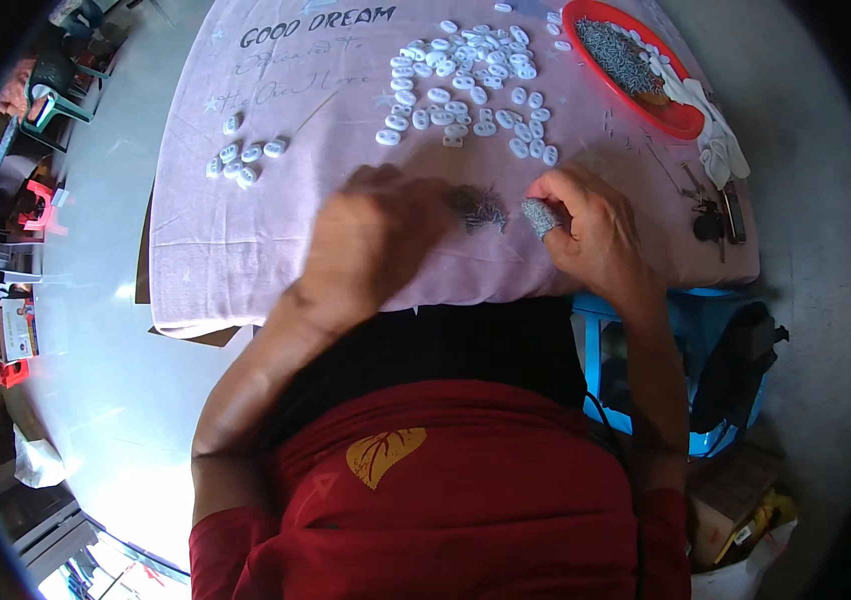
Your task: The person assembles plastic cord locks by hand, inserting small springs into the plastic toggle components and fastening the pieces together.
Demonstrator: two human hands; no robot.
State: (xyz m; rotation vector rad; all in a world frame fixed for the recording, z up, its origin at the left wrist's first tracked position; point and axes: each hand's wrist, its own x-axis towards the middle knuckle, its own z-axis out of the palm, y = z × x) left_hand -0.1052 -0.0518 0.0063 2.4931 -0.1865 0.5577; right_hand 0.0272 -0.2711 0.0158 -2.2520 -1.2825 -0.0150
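Note:
My left hand [370, 240] rests knuckles-up on the pink cloth [245, 230], blurred, its fingers curled beside a small heap of thin grey metal pins [477, 208]; whether it holds anything is hidden. My right hand [590, 225] lies just right of that heap, with a grey cover on its forefinger tip [538, 217], and nothing is visible between its fingers. Beyond both hands lies a spread of several small white oval plastic pieces [465, 85]. A smaller group of white pieces [240, 160] sits to the far left.
A red round tray [680, 120] of grey metal pins stands at the back right, with a white cloth [720, 135] and dark metal tools [715, 215] beside it. A blue stool and dark bag [735, 370] stand at my right. Plastic chairs [55, 85] stand on the left floor.

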